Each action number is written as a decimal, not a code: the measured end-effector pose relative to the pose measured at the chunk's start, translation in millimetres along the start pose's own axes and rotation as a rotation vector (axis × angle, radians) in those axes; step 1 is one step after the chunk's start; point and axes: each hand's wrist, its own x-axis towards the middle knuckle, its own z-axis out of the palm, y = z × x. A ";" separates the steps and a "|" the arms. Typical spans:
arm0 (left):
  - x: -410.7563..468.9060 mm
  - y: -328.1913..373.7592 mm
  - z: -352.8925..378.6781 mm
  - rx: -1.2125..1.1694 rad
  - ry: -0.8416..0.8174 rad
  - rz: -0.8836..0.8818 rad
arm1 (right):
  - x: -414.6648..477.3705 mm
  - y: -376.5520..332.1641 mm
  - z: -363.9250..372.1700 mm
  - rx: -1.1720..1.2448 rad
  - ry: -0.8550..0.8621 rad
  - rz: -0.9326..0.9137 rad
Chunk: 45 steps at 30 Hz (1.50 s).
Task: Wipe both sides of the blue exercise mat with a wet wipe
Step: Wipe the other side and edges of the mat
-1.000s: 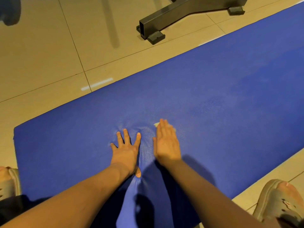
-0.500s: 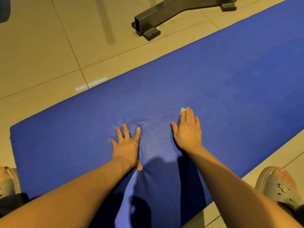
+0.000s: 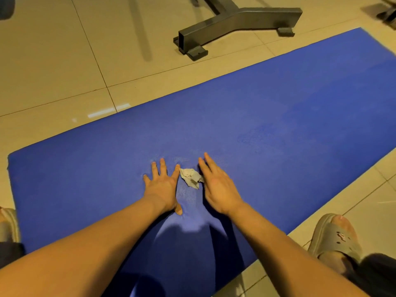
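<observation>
The blue exercise mat [image 3: 278, 129] lies flat on the tiled floor, running diagonally from lower left to upper right. My left hand [image 3: 161, 185] presses flat on the mat with fingers spread. A crumpled whitish wet wipe [image 3: 190, 177] lies on the mat between my two hands, its right edge touching my right hand. My right hand [image 3: 218, 187] rests beside it, fingers straight and tilted on its edge, not curled round the wipe. A damp, shinier streak shows on the mat just below the wipe.
A dark metal equipment base [image 3: 233, 24] stands on the beige tiles beyond the mat's far edge. My sandalled feet sit at the right [image 3: 334, 236] and the left [image 3: 8, 224], off the mat's near edge.
My right hand slid back left toward my left hand and lifted off the wipe, which now lies uncovered between the hands. The left hand stayed planted. The view shifted slightly.
</observation>
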 end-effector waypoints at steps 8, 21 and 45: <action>-9.2 44.3 5.0 -0.280 0.414 0.294 | -33.0 29.0 -32.8 -0.181 -0.317 0.640; 7.3 -35.5 1.7 -0.442 0.477 -0.028 | -45.3 25.0 -13.7 -0.489 -0.501 0.496; -30.3 -54.1 42.4 -0.320 0.471 -0.031 | -42.4 18.3 -18.0 -0.473 -0.470 0.481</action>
